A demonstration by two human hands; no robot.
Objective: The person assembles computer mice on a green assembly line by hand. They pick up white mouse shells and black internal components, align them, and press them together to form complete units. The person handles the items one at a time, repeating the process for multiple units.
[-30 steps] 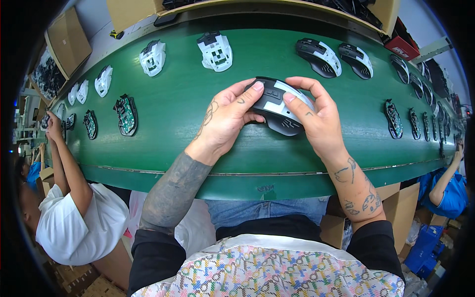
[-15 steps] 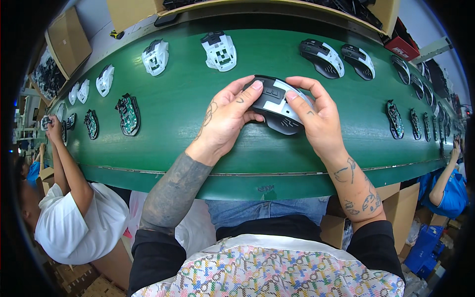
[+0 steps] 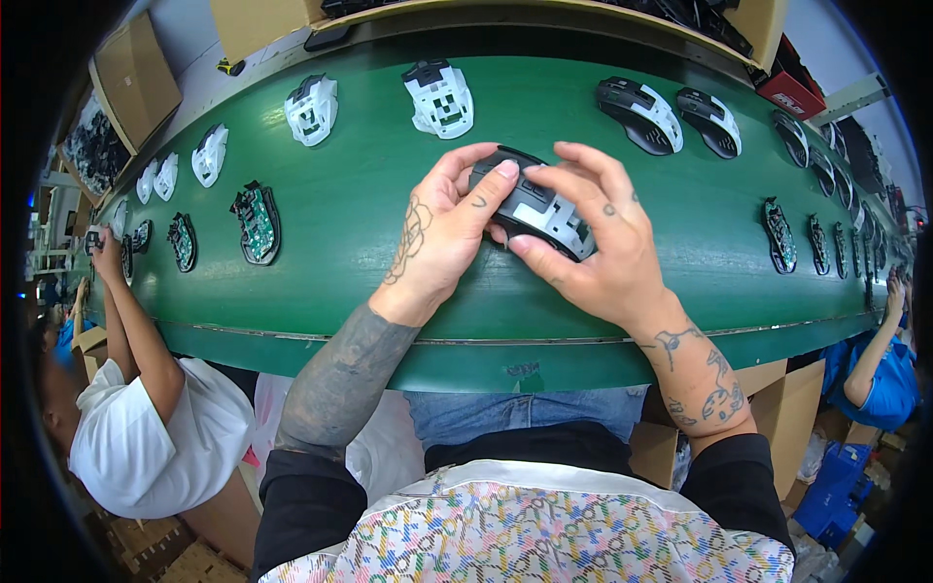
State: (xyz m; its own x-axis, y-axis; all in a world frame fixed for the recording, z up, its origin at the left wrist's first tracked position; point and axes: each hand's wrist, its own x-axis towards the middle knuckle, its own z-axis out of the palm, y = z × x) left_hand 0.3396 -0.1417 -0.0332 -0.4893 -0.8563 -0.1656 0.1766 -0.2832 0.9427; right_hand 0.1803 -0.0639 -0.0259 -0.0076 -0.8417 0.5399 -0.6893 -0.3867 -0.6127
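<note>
Mouse shell (image 3: pixel 535 216) is held between left hand (image 3: pixel 439 228) and right hand (image 3: pixel 610 251).

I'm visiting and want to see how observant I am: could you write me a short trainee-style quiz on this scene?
1. What are the left hand and right hand both touching?
2. What colour is the tabletop? (A) red (B) green (C) white
3. Fill in: at left, the circuit boards lie ___ to the tabletop's near edge than the white shells.

Key: 1. A black-and-white computer mouse. 2. B. 3. Closer.
</note>
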